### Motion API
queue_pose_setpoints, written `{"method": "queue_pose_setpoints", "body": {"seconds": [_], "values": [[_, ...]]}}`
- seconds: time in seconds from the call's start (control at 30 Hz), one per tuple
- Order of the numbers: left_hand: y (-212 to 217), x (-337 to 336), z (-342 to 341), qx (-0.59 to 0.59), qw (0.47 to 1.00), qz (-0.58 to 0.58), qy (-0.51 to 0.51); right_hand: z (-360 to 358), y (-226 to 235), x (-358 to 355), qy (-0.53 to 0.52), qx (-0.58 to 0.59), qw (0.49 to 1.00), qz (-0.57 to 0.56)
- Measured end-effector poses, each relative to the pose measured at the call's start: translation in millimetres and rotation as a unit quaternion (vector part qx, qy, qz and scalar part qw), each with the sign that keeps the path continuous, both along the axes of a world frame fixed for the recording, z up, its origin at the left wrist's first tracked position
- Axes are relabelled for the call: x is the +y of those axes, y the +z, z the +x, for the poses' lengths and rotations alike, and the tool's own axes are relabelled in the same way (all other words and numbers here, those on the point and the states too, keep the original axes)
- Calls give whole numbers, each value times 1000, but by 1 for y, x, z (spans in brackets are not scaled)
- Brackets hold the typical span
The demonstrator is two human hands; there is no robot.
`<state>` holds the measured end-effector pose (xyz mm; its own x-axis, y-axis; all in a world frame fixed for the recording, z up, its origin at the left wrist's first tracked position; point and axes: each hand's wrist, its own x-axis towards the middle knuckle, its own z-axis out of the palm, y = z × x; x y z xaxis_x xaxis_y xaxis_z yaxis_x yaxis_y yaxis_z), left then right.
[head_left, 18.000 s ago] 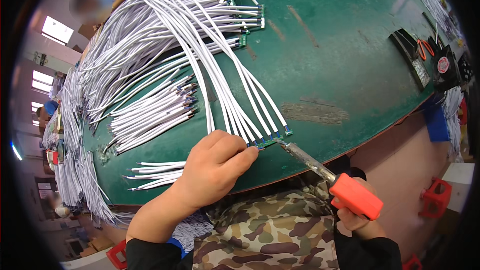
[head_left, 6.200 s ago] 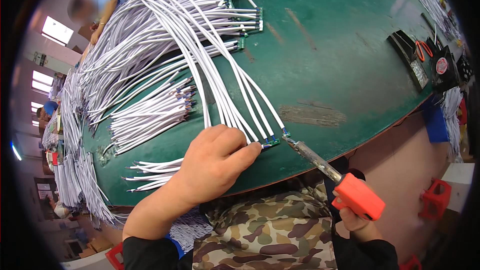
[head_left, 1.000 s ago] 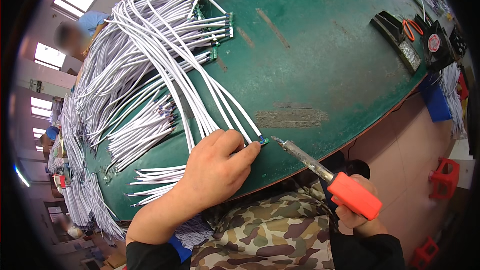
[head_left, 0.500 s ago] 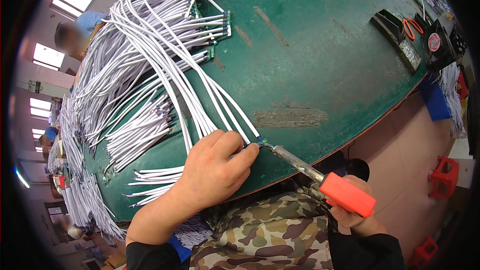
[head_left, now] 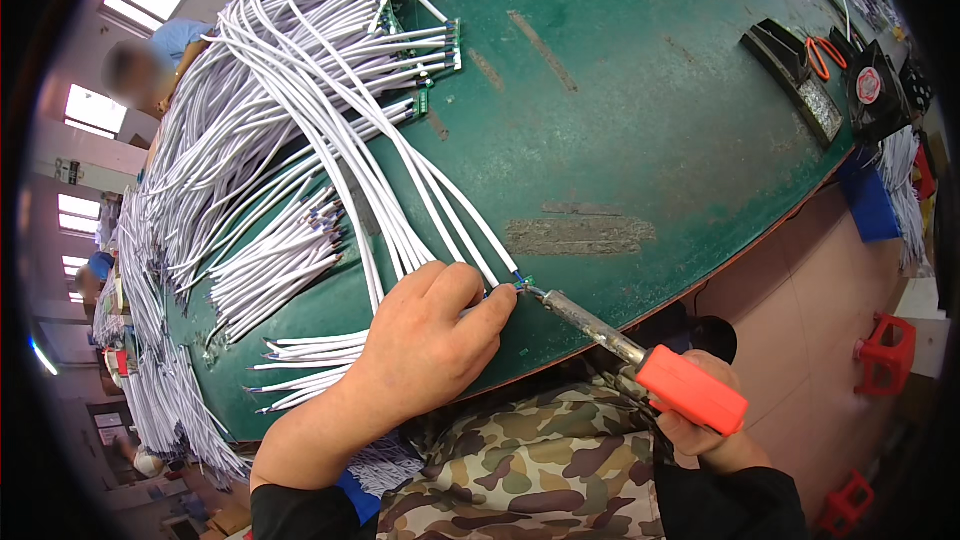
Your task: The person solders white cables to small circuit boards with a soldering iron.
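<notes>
My left hand (head_left: pixel 430 340) is closed with thumb and fingers pinched on the end of a white cable, where a small green circuit board (head_left: pixel 525 284) shows at the fingertips. My right hand (head_left: pixel 690 435) grips the red handle of a soldering iron (head_left: pixel 692 390). The iron's metal barrel points up and to the left, and its tip meets the board or its wires; exact contact is too small to make out. Several white cables (head_left: pixel 395 202) run from the far pile down to my left hand, whose fingers hide some of their ends.
A large pile of white cables (head_left: pixel 230 130) covers the left of the green table (head_left: pixel 620 140). Shorter cut cables (head_left: pixel 275 270) lie nearer. A black fan (head_left: pixel 868 85) and orange-handled tool (head_left: pixel 824 55) sit far right. Red stools (head_left: pixel 887 355) stand on the floor. Another person (head_left: pixel 175 45) sits beyond the pile.
The soldering iron's handle and my right hand have shifted very slightly left. My left hand stays in place. The person beyond the pile has moved the head a little.
</notes>
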<state>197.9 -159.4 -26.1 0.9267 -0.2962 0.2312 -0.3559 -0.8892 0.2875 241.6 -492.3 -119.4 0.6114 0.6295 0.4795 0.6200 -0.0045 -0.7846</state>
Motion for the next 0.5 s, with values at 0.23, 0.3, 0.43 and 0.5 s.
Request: {"method": "queue_pose_setpoints", "body": {"seconds": [0.23,0.3,0.43,0.5], "values": [[-1,-2,0,-5,1000,11,6,-6,5,11,-57,53,997,9],[1,-3,0,-8,1000,14,5,-6,8,11,-58,50,997,9],[1,-3,1,-5,1000,22,7,-4,10,14,-57,49,997,-2],[1,-3,1,-4,1000,25,9,-3,11,13,-59,44,997,-9]]}}
